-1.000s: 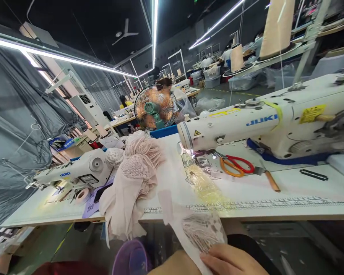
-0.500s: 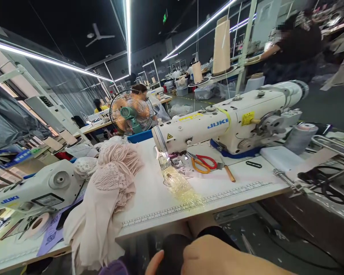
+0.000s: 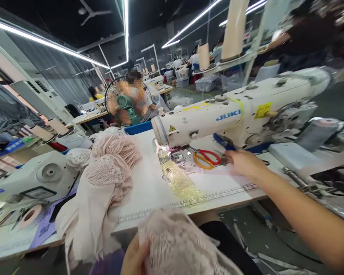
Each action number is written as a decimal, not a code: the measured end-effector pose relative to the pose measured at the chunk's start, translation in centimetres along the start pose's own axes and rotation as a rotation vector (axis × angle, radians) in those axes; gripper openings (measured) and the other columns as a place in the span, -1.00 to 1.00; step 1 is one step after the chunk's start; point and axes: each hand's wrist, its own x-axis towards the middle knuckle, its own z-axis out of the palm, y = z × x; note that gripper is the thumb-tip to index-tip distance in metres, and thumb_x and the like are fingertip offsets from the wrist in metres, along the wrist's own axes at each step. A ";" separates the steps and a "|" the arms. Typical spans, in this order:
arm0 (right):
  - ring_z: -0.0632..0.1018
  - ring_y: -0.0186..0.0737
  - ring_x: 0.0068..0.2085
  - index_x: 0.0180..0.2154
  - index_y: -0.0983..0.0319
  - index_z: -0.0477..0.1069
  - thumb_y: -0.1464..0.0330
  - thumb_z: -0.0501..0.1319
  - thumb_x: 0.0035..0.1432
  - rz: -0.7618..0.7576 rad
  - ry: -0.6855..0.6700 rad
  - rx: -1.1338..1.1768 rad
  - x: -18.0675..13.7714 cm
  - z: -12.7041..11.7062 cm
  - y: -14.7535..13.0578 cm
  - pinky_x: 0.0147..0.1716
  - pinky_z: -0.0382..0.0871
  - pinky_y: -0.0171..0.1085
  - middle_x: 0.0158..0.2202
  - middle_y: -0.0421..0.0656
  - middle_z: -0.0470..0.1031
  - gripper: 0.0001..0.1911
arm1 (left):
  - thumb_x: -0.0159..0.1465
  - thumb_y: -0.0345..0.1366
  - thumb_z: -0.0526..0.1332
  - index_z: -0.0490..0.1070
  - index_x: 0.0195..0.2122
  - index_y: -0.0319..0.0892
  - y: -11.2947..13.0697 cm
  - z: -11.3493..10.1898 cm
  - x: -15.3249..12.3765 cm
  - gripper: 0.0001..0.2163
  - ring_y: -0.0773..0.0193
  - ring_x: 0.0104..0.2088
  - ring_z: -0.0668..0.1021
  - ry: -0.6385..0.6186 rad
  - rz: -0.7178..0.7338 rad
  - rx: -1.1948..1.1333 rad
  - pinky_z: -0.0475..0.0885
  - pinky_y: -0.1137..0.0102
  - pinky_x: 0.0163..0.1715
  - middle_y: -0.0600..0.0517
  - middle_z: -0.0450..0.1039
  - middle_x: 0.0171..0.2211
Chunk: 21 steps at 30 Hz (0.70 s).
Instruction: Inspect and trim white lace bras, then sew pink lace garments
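My right hand [image 3: 243, 163] reaches across the white sewing table [image 3: 149, 187] and lies beside the red and orange scissors [image 3: 205, 158], under the arm of the white JUKI sewing machine [image 3: 232, 114]. Motion smears its fingers. At the bottom edge my left hand [image 3: 134, 256] holds a piece of pale pink lace [image 3: 177, 244] in my lap. A yellowish lace strip [image 3: 179, 181] lies under the needle.
A heap of pink lace fabric [image 3: 106, 179] hangs over the table's left edge. A second sewing machine [image 3: 37, 177] stands at the left, a fan [image 3: 126, 101] behind. Thread cones [image 3: 235, 28] stand above the machine. Other people work at the far tables.
My right arm has stretched out from my lap to the scissors. My left hand has lifted the pink lace piece into view. The camera swung slightly.
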 end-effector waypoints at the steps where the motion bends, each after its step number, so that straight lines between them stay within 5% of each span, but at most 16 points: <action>1: 0.40 0.10 -0.03 -0.07 0.45 0.36 0.40 0.01 0.22 -0.034 0.011 0.031 -0.6 0.1 -0.4 -0.06 0.24 -0.02 -0.09 0.20 0.35 -0.67 | -0.05 -0.22 0.39 0.53 -0.22 -0.12 0.2 0.3 -0.1 -0.67 -0.03 -0.01 0.47 0.033 -0.026 -0.095 0.35 0.19 0.02 -0.08 0.51 -0.13; 4: 0.41 -0.03 -0.04 -0.10 0.24 0.38 0.18 -0.11 0.25 -0.173 -0.007 0.239 -4.6 1.2 -1.8 -0.08 0.30 -0.17 -0.02 0.02 0.36 -0.59 | -0.01 -0.30 0.38 0.52 -0.26 -0.25 0.4 1.1 0.1 -0.72 -0.02 -0.08 0.51 0.024 -0.079 -0.234 0.34 0.16 0.01 -0.15 0.53 -0.21; 5: 0.45 -0.05 -0.10 -0.20 0.16 0.43 0.06 -0.08 0.21 -0.296 -0.076 0.498 -6.5 1.9 -2.3 -0.12 0.34 -0.20 -0.11 -0.03 0.43 -0.57 | -0.01 -0.30 0.38 0.52 -0.25 -0.28 0.3 1.3 0.2 -0.72 -0.03 -0.11 0.52 0.008 -0.096 -0.245 0.35 0.16 -0.01 -0.16 0.54 -0.23; 8: 0.44 0.02 -0.07 -0.11 0.12 0.42 -0.10 0.03 0.08 -0.547 -0.524 0.994 -12.7 4.6 -4.3 -0.13 0.38 -0.18 -0.08 -0.04 0.42 -0.45 | 0.00 -0.30 0.37 0.51 -0.25 -0.32 -0.8 1.7 0.4 -0.72 -0.01 -0.17 0.54 -0.012 -0.157 -0.256 0.37 0.17 -0.05 -0.17 0.54 -0.29; 11: 0.34 0.08 0.05 0.10 0.21 0.18 -0.05 0.21 -0.02 -0.334 -0.721 1.213 -16.8 7.4 -6.9 0.01 0.27 -0.09 0.06 0.03 0.29 -0.26 | 0.00 -0.31 0.37 0.51 -0.30 -0.32 -2.7 1.5 0.5 -0.75 0.00 -0.20 0.56 -0.010 -0.279 -0.266 0.37 0.18 -0.06 -0.14 0.55 -0.37; 14: 0.44 -0.07 -0.13 -0.14 0.22 0.27 0.02 0.25 -0.02 -0.078 -0.881 1.424 -18.3 9.5 -8.2 -0.14 0.34 -0.20 -0.18 -0.09 0.40 -0.48 | -0.04 -0.31 0.39 0.53 -0.36 -0.32 -4.9 0.7 0.4 -0.77 0.00 -0.21 0.56 0.021 -0.444 -0.283 0.35 0.19 -0.04 -0.11 0.55 -0.43; 17: 0.39 -0.28 -0.39 -0.42 0.23 0.25 -0.01 0.26 -0.04 0.131 -0.804 1.535 -18.7 10.4 -7.9 -0.39 0.30 -0.35 -0.46 -0.25 0.31 -0.56 | -0.07 -0.33 0.40 0.53 -0.35 -0.32 -6.5 0.1 0.1 -0.75 0.00 -0.19 0.55 0.044 -0.490 -0.244 0.32 0.19 -0.02 -0.12 0.55 -0.41; 21: 0.27 -0.36 -0.53 -0.47 0.23 0.24 -0.08 0.19 -0.02 0.166 -0.605 1.448 -18.3 10.1 -7.0 -0.54 0.20 -0.39 -0.56 -0.28 0.21 -0.51 | -0.08 -0.35 0.42 0.49 -0.20 -0.31 -7.2 0.4 -0.4 -0.61 0.01 -0.14 0.53 -0.076 -0.399 -0.191 0.31 0.20 -0.01 -0.16 0.53 -0.27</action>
